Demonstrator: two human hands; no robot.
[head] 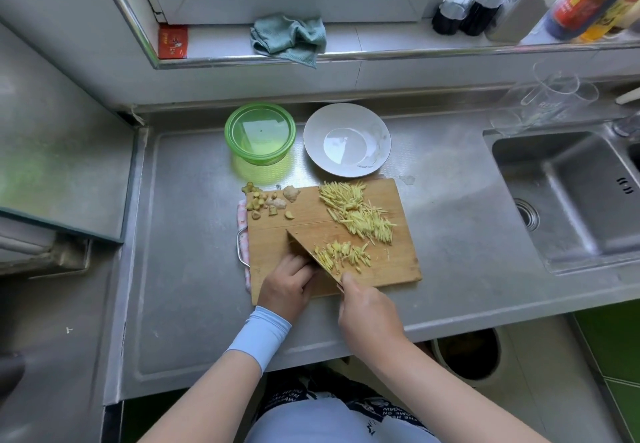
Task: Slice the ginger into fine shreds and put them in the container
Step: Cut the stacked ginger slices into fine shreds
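A wooden cutting board [301, 221] lies on the steel counter. A large pile of ginger shreds [356, 212] covers its right half, and a smaller pile of ginger shreds [341, 255] lies by the knife [304, 245]. My right hand [367, 307] grips the knife handle, with the blade slanting across the board. My left hand [289, 283] rests curled on the board against the blade's left side; whatever it holds is hidden. Ginger peel and end pieces [266, 202] sit at the board's far left corner. A green container [259, 133] stands empty behind the board.
A white bowl [377, 134] sits right of the green container. The sink [575, 193] is at the right, with clear glass jugs [550, 96] behind it. A teal cloth [289, 39] and bottles [467, 10] rest on the window sill. A bin [467, 352] stands below the counter.
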